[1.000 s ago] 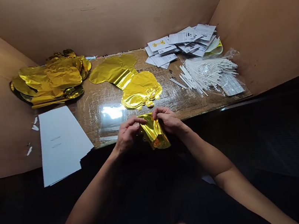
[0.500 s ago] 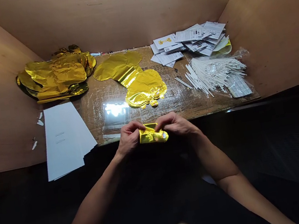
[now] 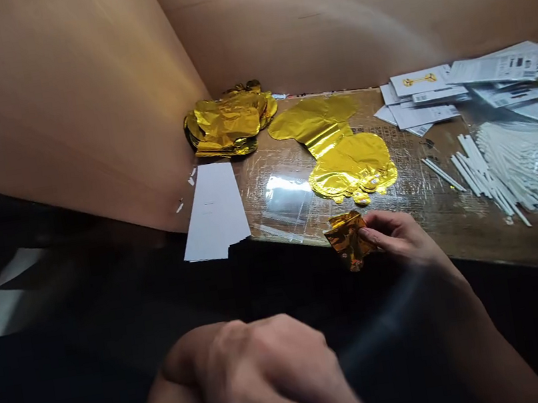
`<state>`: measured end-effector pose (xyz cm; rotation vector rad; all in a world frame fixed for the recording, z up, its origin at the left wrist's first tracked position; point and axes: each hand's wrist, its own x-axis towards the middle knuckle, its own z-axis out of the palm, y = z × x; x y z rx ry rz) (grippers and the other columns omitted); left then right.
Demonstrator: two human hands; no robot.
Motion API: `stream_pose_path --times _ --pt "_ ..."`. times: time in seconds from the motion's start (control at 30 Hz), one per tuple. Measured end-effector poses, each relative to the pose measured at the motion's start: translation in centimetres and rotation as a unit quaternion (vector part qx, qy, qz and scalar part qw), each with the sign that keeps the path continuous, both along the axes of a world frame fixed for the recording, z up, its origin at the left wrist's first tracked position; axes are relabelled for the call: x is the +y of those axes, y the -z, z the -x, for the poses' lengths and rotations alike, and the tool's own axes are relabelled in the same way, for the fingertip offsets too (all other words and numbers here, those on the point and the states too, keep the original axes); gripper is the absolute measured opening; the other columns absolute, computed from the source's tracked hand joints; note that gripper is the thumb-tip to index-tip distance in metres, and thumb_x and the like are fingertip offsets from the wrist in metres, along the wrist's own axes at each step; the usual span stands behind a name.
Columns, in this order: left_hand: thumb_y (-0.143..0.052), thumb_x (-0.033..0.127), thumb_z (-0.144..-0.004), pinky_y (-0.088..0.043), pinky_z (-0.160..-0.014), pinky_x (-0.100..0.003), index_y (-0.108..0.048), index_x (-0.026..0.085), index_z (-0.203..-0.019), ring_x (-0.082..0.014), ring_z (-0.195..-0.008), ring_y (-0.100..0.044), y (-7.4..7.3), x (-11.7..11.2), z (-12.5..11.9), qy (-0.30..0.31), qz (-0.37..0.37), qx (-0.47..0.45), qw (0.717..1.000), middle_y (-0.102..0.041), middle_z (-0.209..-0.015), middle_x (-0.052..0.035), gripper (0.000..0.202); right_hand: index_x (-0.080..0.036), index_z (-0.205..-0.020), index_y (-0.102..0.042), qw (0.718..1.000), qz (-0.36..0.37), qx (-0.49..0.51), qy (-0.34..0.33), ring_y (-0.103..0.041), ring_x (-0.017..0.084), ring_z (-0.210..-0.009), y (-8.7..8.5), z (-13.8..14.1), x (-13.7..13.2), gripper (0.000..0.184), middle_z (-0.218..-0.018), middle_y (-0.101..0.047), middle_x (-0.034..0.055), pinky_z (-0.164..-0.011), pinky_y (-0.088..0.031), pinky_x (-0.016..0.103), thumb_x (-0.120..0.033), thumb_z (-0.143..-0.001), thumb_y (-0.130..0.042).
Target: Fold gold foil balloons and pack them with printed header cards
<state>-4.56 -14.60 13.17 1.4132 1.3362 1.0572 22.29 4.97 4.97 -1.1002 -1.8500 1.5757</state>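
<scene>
A folded gold foil balloon (image 3: 350, 240) is pinched between the thumb and fingers of my right hand (image 3: 400, 232), just off the front edge of the table. My left hand (image 3: 274, 369) is raised close to the camera, low in the middle, holding away from the foil. Its back faces me and its fingertips are out of sight below the frame, so what it may hold is hidden. Beyond my right hand, flat gold foil balloons (image 3: 348, 156) lie unfolded on the table. Clear plastic bags (image 3: 288, 195) lie left of them.
A pile of gold foil (image 3: 227, 123) sits at the back left. White paper sheets (image 3: 212, 210) overhang the front edge. White sticks (image 3: 490, 175) and printed packets (image 3: 425, 94) lie on the right. Wooden panels (image 3: 321, 12) close the back and left side.
My left hand has let go of the folded foil balloon and come back toward my body. The right hand keeps hold of it. The view has swung left.
</scene>
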Motion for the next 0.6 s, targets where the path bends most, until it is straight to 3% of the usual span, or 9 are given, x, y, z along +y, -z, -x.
stream_pose_path --times 0.03,0.1,0.13,0.2,0.27,0.3,0.37,0.47,0.6 --pt "-0.075 0.080 -0.079 -0.064 -0.063 -0.046 -0.083 0.038 -0.083 -0.0293 -0.073 -0.075 -0.2 -0.4 0.7 0.014 -0.017 0.013 1.000 -0.075 -0.080 -0.0095 0.043 -0.020 -0.086 -0.075 1.000 0.013 0.009 0.011 -0.063 0.021 -0.070 0.4 -0.1 -0.2 0.036 -0.077 -0.071 0.0070 -0.063 -0.054 0.031 -0.056 -0.088 -0.078" --pt "-0.068 0.074 -0.090 -0.063 -0.072 -0.047 -0.080 0.034 -0.079 -0.0286 -0.075 -0.074 0.8 1.5 3.1 -0.011 -0.065 0.073 0.995 -0.074 -0.078 -0.0098 0.044 -0.021 -0.087 -0.076 0.999 0.027 0.017 0.026 -0.066 0.023 -0.072 1.1 -0.3 -0.6 0.037 -0.080 -0.073 0.0080 -0.064 -0.057 0.033 -0.058 -0.086 -0.080" --pt "-0.066 0.070 -0.094 -0.062 -0.078 -0.047 -0.077 0.030 -0.076 -0.0283 -0.078 -0.073 2.0 3.4 5.1 -0.106 -0.075 0.130 0.983 -0.073 -0.078 -0.0098 0.045 -0.021 -0.088 -0.077 0.999 0.030 0.017 0.031 -0.067 0.023 -0.073 1.5 -0.5 -0.9 0.038 -0.081 -0.074 0.0084 -0.065 -0.057 0.033 -0.058 -0.086 -0.080" --pt "-0.073 0.067 -0.090 -0.059 -0.090 -0.050 -0.074 0.023 -0.088 -0.0353 -0.100 -0.072 4.9 7.5 10.2 -0.269 -0.013 0.258 0.928 -0.075 -0.096 -0.0151 0.044 -0.021 -0.090 -0.077 0.999 0.031 0.013 0.038 -0.069 0.024 -0.074 2.2 -1.2 -1.2 0.038 -0.084 -0.075 0.0089 -0.066 -0.058 0.033 -0.058 -0.087 -0.079" --pt "-0.086 0.060 -0.078 -0.052 -0.104 -0.058 -0.071 0.017 -0.106 -0.0465 -0.128 -0.060 8.1 10.4 15.7 -0.361 0.076 0.386 0.846 -0.070 -0.119 -0.0227 0.054 -0.021 -0.091 -0.077 0.999 0.031 0.007 0.044 -0.069 0.024 -0.075 3.0 -2.3 -1.5 0.035 -0.086 -0.075 0.0088 -0.067 -0.058 0.033 -0.057 -0.090 -0.078" --pt "-0.090 0.058 -0.073 -0.047 -0.108 -0.062 -0.069 0.013 -0.112 -0.0517 -0.137 -0.052 9.5 11.1 18.0 -0.377 0.136 0.431 0.808 -0.065 -0.129 -0.0269 0.062 -0.022 -0.092 -0.077 0.998 0.032 0.005 0.048 -0.070 0.024 -0.076 3.4 -2.9 -1.5 0.034 -0.086 -0.075 0.0088 -0.068 -0.058 0.033 -0.056 -0.090 -0.078" --pt "-0.083 0.056 -0.081 -0.043 -0.112 -0.063 -0.067 0.010 -0.118 -0.0522 -0.140 -0.048 11.7 11.1 21.2 -0.357 0.200 0.461 0.787 -0.058 -0.137 -0.0303 0.061 -0.022 -0.093 -0.077 0.998 0.035 0.004 0.057 -0.070 0.025 -0.078 3.9 -3.8 -1.5 0.033 -0.087 -0.075 0.0091 -0.069 -0.058 0.034 -0.055 -0.091 -0.078" --pt "-0.076 0.051 -0.087 -0.042 -0.115 -0.056 -0.063 0.011 -0.126 -0.0453 -0.137 -0.051 13.5 9.8 22.0 -0.372 0.162 0.478 0.779 -0.057 -0.138 -0.0276 0.057 -0.022 -0.091 -0.078 0.997 0.029 0.017 0.074 -0.069 0.025 -0.076 4.2 -4.0 -1.3 0.034 -0.085 -0.074 0.0093 -0.067 -0.058 0.035 -0.056 -0.088 -0.080" --pt "-0.073 0.037 -0.087 -0.046 -0.110 -0.048 -0.061 0.017 -0.111 -0.0351 -0.124 -0.060 13.2 8.7 21.0 -0.432 0.083 0.442 0.782 -0.065 -0.126 -0.0193 0.034 -0.022 -0.088 -0.078 0.995 0.044 0.049 0.075 -0.067 0.024 -0.077 3.7 -1.8 -1.2 0.034 -0.086 -0.072 0.0080 -0.070 -0.057 0.034 -0.056 -0.086 -0.082"
